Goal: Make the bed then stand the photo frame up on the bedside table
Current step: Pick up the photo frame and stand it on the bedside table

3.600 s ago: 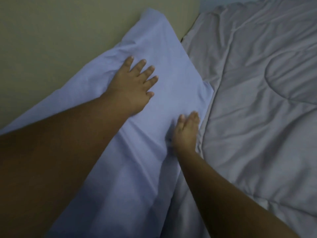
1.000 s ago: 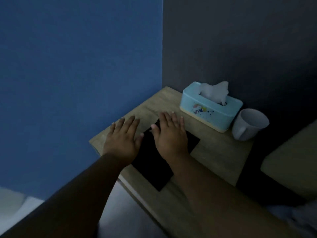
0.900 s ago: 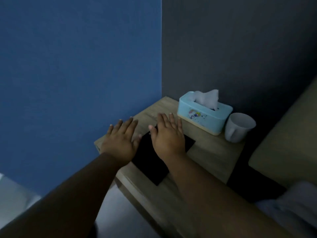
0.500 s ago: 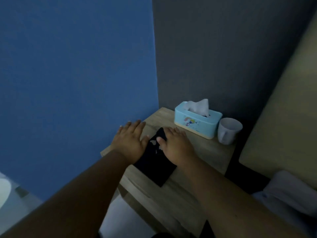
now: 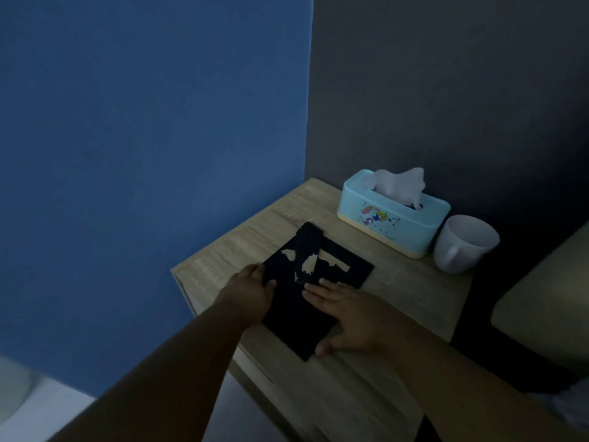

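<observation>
Photo frame (image 5: pixel 296 301) lies flat, back up, near worktop (image 5: pixel 411 301) left front corner, long axis toward tissue box (image 5: pixel 393 220); left hand (image 5: pixel 251 290) fingers curled at its left edge, right hand (image 5: pixel 347 314) flat, open on top.

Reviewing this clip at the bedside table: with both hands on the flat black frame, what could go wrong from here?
1. The photo frame lies back-up with its stand flap raised; the left hand only grips an edge while the right hand presses flat, so it may slip when lifted.
2. The white mug and tissue box sit close behind; swinging the frame upright could knock them.
3. Dim light makes the stand hard to see.
</observation>
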